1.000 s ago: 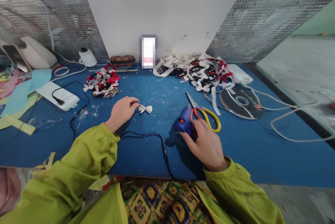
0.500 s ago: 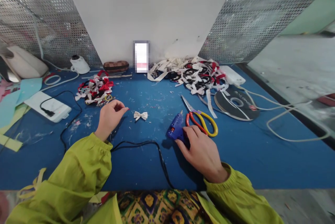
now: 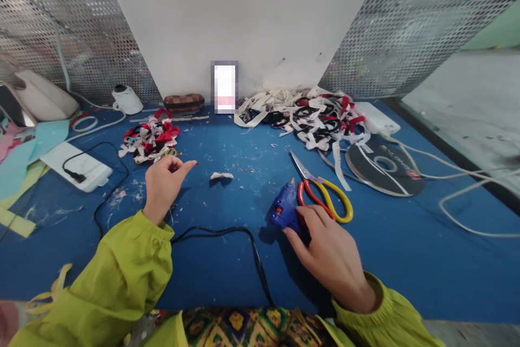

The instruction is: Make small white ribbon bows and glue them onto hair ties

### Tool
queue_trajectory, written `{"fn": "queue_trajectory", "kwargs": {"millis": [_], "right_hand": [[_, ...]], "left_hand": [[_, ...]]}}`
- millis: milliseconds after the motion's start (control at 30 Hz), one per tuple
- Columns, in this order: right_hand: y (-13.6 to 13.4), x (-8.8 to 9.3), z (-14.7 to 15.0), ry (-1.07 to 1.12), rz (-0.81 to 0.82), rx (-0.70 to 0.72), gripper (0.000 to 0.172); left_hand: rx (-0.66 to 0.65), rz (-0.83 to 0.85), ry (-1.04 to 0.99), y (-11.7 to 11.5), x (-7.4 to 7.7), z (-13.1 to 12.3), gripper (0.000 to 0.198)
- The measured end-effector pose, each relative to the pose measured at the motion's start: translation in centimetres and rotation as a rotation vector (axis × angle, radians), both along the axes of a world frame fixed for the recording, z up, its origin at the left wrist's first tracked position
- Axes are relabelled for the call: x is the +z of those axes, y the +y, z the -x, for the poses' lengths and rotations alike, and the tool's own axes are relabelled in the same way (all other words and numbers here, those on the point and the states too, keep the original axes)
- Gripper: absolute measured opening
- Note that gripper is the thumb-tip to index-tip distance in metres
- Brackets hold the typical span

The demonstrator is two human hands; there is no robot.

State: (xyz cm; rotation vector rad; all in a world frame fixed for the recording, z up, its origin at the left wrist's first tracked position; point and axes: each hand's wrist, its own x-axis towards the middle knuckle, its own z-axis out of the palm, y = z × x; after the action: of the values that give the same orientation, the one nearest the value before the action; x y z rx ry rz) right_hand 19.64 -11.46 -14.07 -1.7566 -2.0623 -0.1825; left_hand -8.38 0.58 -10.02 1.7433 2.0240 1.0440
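Note:
My right hand [image 3: 331,247] is wrapped round the handle of a blue glue gun [image 3: 285,203], whose nozzle points away from me. Its palm hides part of the handle. Scissors [image 3: 320,190] with one red and one yellow grip lie just beyond those fingers, blades slightly apart. To the left, my left hand [image 3: 164,182] hovers with curled fingers and the thumb stretched to the right; anything inside the curl is hidden. Between the hands, closer to the left one, a small white bow [image 3: 221,176] sits on the blue table [image 3: 227,260].
A pile of red, white and black bows [image 3: 148,138] lies beyond my left hand. A larger heap of ribbon hair ties [image 3: 320,119] is at the back right, beside a black reel [image 3: 385,165]. A black cord [image 3: 252,244] crosses the front. A lit phone [image 3: 225,87] stands upright behind.
The bow has turned from lying spread flat to showing a thinner, edge-like side. My right hand and the glue gun appear slightly nearer and further right, as the view shifted too.

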Motion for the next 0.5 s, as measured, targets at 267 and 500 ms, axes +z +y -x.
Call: {"fn": "queue_trajectory", "kwargs": {"millis": [267,500], "right_hand": [[-0.1,0.0,0.2,-0.026,-0.005,0.007,0.025],[0.0,-0.1,0.2,-0.047,0.011,0.011,0.023]], "left_hand": [[-0.073,0.029,0.122,0.2,-0.2,-0.1,0.029],[-0.325,-0.037,0.344,1.3,-0.4,-1.1,0.022]]}}
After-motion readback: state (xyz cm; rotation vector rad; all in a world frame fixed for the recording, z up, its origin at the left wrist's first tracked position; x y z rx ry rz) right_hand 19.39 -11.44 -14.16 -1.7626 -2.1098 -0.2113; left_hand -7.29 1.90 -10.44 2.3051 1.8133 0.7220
